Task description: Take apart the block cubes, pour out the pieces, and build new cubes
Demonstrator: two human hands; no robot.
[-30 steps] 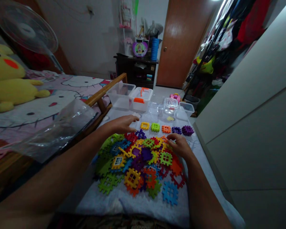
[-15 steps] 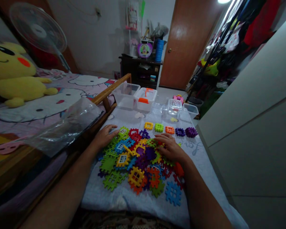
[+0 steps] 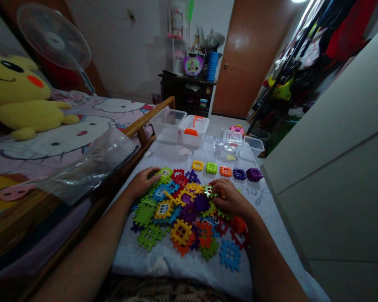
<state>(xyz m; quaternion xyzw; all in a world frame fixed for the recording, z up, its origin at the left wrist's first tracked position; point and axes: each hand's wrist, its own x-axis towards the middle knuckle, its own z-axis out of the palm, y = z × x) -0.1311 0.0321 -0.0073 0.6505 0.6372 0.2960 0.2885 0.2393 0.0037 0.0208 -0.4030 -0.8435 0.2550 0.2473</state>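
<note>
Right hand (image 3: 229, 197) grips a partly covered green tile (image 3: 208, 191); left hand (image 3: 143, 182) (fingers bent) has an unclear hold.

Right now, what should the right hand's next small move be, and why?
Probably ease the green window piece up toward the green stack: the right hand is at its edge, and that similarly colored stack sits just beyond the pile.

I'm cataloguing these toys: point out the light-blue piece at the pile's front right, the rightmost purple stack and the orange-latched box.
Light-blue piece (image 3: 229, 254), head view: its middle.
Purple stack (image 3: 254, 174), head view: its visible middle.
Orange-latched box (image 3: 191, 132), head view: its front latch.
</note>
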